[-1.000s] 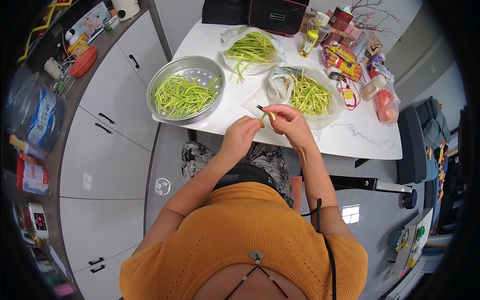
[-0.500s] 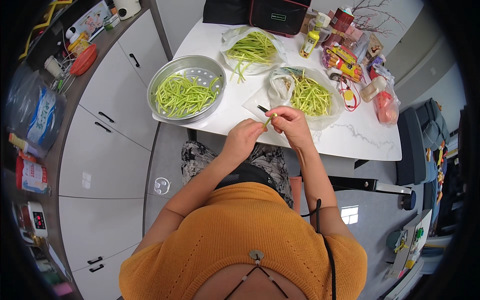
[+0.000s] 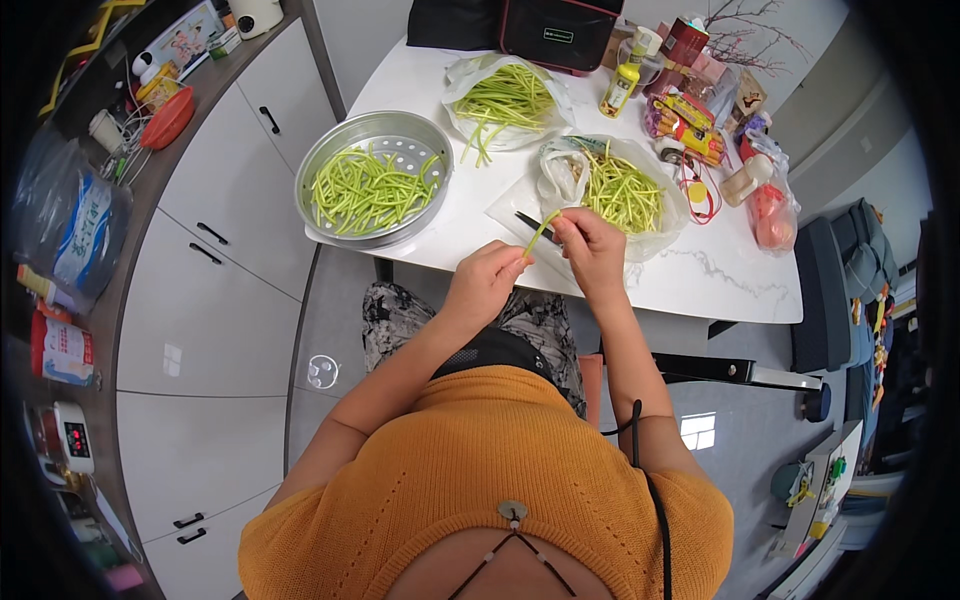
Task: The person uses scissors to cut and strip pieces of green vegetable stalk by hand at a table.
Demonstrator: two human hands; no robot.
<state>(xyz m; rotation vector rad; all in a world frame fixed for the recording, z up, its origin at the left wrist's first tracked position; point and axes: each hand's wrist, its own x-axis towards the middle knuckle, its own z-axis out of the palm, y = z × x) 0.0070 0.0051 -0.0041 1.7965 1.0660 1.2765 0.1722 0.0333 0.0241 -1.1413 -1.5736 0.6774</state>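
Between my hands, at the table's front edge, a thin green vegetable stem slants upward. The fingertips of my left hand pinch its lower end. My right hand has thumb and fingers closed at its upper end. Just behind the stem lies a slim dark tool, partly hidden by my right hand. Past my right hand is an open plastic bag of pale green stem pieces. A round metal steamer pan at the left holds a pile of green stems.
Another plastic bag with longer stems lies farther back on the white table. A yellow bottle, snack packets and a jar crowd the right side. A black bag stands at the back.
My right hand has moved slightly right and turned, away from my left. More of the stem and the dark tool shows between them. My left hand has barely moved.
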